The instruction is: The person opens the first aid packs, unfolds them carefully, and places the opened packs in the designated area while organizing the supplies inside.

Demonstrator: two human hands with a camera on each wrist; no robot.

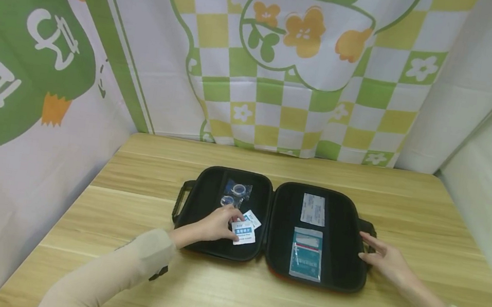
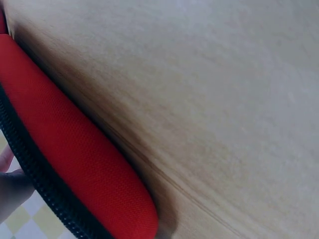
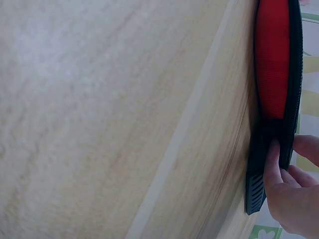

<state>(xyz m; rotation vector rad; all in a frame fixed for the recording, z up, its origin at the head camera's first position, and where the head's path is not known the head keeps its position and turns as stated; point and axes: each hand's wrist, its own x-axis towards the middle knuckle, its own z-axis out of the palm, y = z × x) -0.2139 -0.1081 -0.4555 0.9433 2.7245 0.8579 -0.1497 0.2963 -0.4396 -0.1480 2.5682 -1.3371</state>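
A black-lined zip case (image 1: pixel 343 239) with a red outer shell (image 3: pixel 272 59) lies unfolded flat on the wooden table. Over its left half, my left hand (image 1: pixel 217 223) pinches a small square white-and-blue sachet (image 1: pixel 244 233) between thumb and fingers. A second, similar sachet (image 1: pixel 254 220) shows partly behind it. Just beyond the fingers are clear-bagged tape rolls (image 1: pixel 238 190). My right hand (image 1: pixel 387 260) grips the case's right edge by its handle (image 1: pixel 366 226), thumb and fingers on either side of the rim. The left wrist view shows mostly red shell (image 2: pixel 79 149) and table.
In the right half of the case lie a white packet (image 1: pixel 314 209) and, nearer, a teal packet (image 1: pixel 307 255) in clear wrapping. Another handle (image 1: pixel 181 199) sticks out at the case's left. A patterned curtain (image 1: pixel 298 113) hangs behind the wooden table (image 1: pixel 226 301).
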